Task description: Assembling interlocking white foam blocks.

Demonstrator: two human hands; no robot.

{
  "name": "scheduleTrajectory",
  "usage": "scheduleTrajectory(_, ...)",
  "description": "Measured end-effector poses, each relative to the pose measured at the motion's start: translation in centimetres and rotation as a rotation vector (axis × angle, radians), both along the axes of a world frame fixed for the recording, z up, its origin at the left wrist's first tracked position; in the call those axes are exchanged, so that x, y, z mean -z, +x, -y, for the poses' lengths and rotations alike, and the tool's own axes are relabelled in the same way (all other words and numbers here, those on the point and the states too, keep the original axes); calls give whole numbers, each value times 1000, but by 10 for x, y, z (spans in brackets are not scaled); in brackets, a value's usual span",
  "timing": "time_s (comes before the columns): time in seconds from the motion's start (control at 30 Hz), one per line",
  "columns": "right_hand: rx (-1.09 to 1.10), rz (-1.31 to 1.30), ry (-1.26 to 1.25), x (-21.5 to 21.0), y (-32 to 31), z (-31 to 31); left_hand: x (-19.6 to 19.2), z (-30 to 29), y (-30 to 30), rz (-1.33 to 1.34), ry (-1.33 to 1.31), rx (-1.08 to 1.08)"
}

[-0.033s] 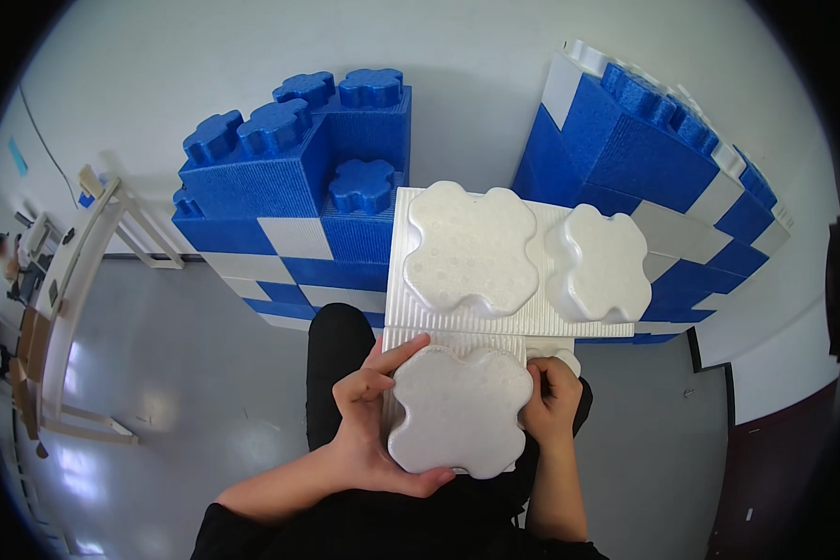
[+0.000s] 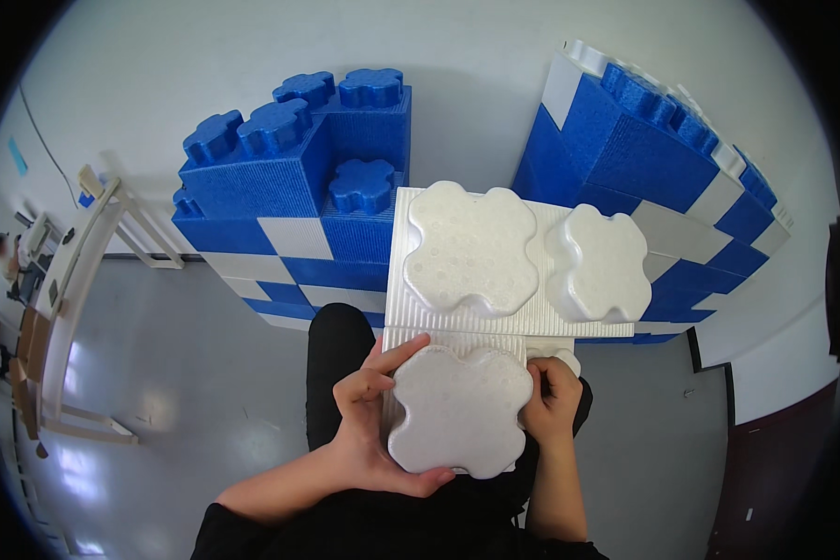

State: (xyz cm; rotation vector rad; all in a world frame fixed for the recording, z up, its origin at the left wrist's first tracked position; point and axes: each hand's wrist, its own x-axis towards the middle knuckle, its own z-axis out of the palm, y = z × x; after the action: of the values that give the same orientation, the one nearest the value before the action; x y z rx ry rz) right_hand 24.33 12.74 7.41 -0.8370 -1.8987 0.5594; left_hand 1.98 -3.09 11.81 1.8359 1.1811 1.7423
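A near white foam building block (image 2: 459, 411) with a large clover-shaped stud on top is in front of my body. My left hand (image 2: 364, 420) wraps its left side, thumb along the stud's near edge and index finger across the far left corner. Against the stud's right side, my right hand (image 2: 555, 401) has its fingers curled in; their tips are partly hidden. Directly beyond lies a longer white block (image 2: 546, 252) with two clover studs, its ribbed edge meeting the near block. Part of a lower white stud (image 2: 562, 359) shows beside my right hand.
Stacked blue and white blocks form a stepped wall (image 2: 252, 187) at left and another wall (image 2: 625, 177) at right. Farther left stands a white table (image 2: 79, 252), with cardboard boxes (image 2: 33, 359) and a distant person (image 2: 9, 259). A dark red door (image 2: 779, 476) is at lower right.
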Motion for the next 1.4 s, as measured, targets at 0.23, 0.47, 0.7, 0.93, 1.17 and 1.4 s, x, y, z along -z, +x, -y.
scheduleTrajectory(0.23, 4, 10, -5, 1, 1, 0, -1, 1, 0, -84, -78, 2)
scheduleTrajectory(0.47, 4, 21, -1, 0, 1, 1, 1, -1, 3, 40, -19, 4)
scheduleTrajectory(0.7, -30, -150, -243, -13, 14, 2, -2, 0, -4, -130, -45, -9)
scheduleTrajectory(0.93, -291, 106, 209, -136, 8, 39, 5, 3, 17, 345, 28, 10)
scheduleTrajectory(1.17, -570, 832, 276, -194, -48, 61, 19, -1, -11, 111, 59, 42)
scheduleTrajectory(1.4, -533, 1063, 293, -180, -66, 65, 57, -21, -16, 371, 288, -42)
